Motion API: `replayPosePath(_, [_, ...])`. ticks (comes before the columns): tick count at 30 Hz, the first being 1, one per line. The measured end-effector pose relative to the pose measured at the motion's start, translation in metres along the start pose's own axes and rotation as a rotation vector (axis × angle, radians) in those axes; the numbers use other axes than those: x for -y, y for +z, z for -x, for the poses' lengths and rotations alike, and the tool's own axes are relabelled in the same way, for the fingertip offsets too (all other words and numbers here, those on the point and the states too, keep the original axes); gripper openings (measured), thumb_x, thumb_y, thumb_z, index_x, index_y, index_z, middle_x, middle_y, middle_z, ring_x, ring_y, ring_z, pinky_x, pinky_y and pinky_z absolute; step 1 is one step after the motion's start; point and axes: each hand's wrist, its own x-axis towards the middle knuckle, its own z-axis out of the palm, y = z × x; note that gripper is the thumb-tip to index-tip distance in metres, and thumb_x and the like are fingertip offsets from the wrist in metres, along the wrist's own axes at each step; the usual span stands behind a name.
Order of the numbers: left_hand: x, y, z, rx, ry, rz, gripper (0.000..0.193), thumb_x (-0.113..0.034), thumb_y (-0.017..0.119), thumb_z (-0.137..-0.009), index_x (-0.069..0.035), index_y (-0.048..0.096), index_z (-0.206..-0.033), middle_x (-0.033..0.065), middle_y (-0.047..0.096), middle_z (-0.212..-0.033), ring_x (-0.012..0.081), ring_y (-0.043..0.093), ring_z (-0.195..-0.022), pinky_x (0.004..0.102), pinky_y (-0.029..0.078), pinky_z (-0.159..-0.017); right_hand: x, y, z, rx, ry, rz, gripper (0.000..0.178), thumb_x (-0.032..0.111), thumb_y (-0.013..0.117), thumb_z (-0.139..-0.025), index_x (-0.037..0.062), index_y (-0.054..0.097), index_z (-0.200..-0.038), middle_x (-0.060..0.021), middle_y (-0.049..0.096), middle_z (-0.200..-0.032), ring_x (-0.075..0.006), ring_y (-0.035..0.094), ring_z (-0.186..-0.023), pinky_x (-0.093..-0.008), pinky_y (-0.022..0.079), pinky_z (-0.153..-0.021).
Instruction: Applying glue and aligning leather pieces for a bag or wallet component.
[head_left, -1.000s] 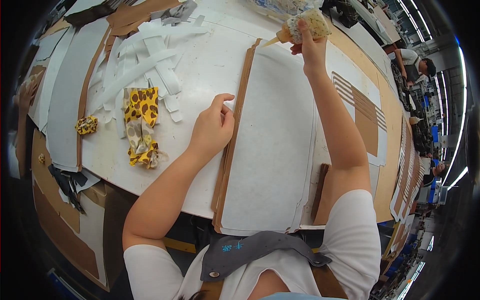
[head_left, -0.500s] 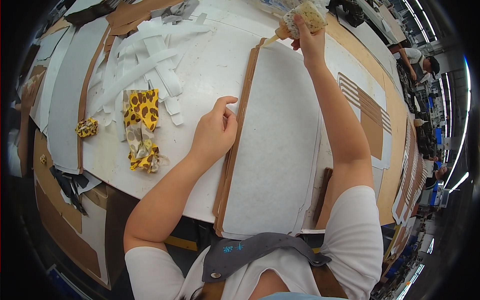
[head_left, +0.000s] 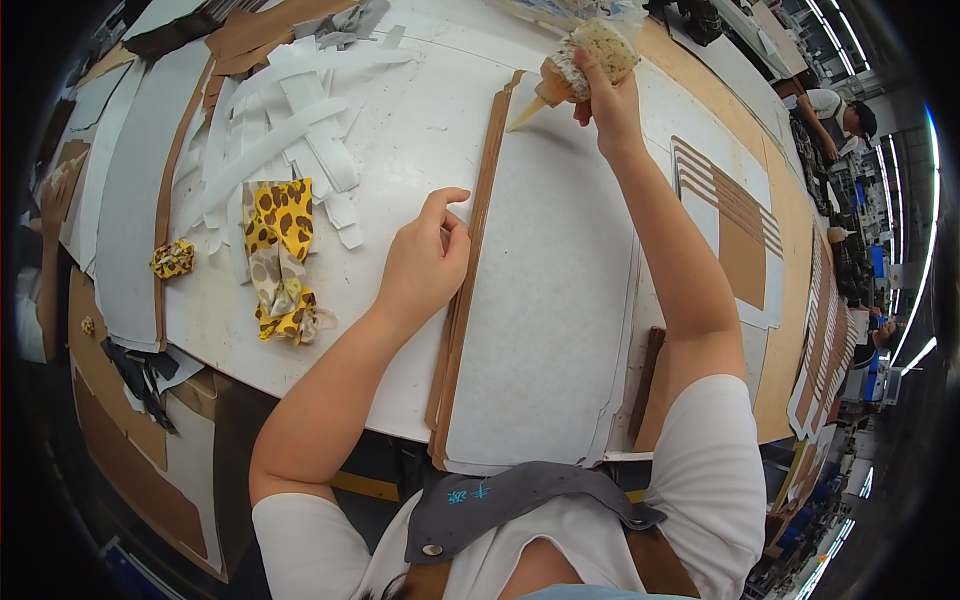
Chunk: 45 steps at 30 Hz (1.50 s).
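My right hand [head_left: 610, 100] is wrapped round a crusted, cream-coloured glue bottle [head_left: 605, 52]. Its tapered yellowish nozzle [head_left: 526, 113] points down at the far left edge of a long pale grey sheet [head_left: 550, 290]. This sheet tops a stack with brown layered edges [head_left: 465, 290] along its left side. Beside that edge rests my left hand [head_left: 425, 250], holding nothing, the index finger reaching toward the stack and the other fingers loosely bent. Whether the fingertip touches the edge, I cannot tell.
White strips [head_left: 290, 130] lie heaped at the far left of the white table. Nearer are a leopard-print cloth bundle [head_left: 280, 255] and a small matching wad [head_left: 173, 260]. Another grey panel [head_left: 150, 210] is farther left. Slotted brown-and-white pieces [head_left: 740, 250] lie right of my forearm.
My right hand has brought the bottle slightly left and nearer, tipping the nozzle more steeply down along the sheet's far edge. My left hand has barely shifted.
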Motion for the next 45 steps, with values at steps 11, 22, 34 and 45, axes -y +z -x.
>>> replayPosePath(11, [0.002,0.000,-0.001,-0.002,-0.002,-0.031,0.028,-0.002,0.045,-0.086,0.002,0.047,-0.113,0.0033,0.054,-0.070,0.0049,0.046,-0.056,0.0210,0.039,-0.053,0.007,0.007,0.066,0.073,0.056,-0.058,0.044,0.041,0.065,-0.081,0.0019,0.052,-0.097,-0.0037,0.055,-0.068,-0.0078,0.043,-0.038,-0.0203,0.033,-0.031])
replayPosePath(22, [0.004,0.000,-0.002,-0.014,0.009,-0.047,0.029,-0.004,0.045,-0.086,0.001,0.047,-0.114,0.0045,0.056,-0.072,0.0063,0.049,-0.060,0.0219,0.041,-0.056,0.019,0.015,0.137,0.076,0.178,-0.113,0.045,0.041,0.065,-0.082,0.0019,0.052,-0.101,-0.0033,0.056,-0.070,-0.0071,0.045,-0.042,-0.0204,0.032,-0.033])
replayPosePath(34, [0.007,0.001,-0.003,-0.039,0.030,-0.057,0.029,-0.006,0.047,-0.085,-0.001,0.049,-0.113,0.0050,0.058,-0.072,0.0089,0.052,-0.060,0.0239,0.043,-0.057,0.040,0.022,0.217,0.136,0.318,-0.051,0.047,0.040,0.064,-0.083,0.0009,0.052,-0.107,-0.0042,0.060,-0.084,-0.0061,0.055,-0.060,-0.0182,0.039,-0.038])
replayPosePath(45, [0.013,0.003,-0.004,-0.072,0.077,-0.066,0.030,-0.007,0.048,-0.084,-0.001,0.051,-0.113,0.0072,0.061,-0.073,0.0116,0.055,-0.063,0.0259,0.045,-0.062,0.047,0.021,0.275,0.291,0.232,-0.141,0.044,0.027,0.065,-0.084,-0.0032,0.050,-0.112,-0.0071,0.061,-0.093,-0.0111,0.059,-0.076,-0.0222,0.048,-0.057])
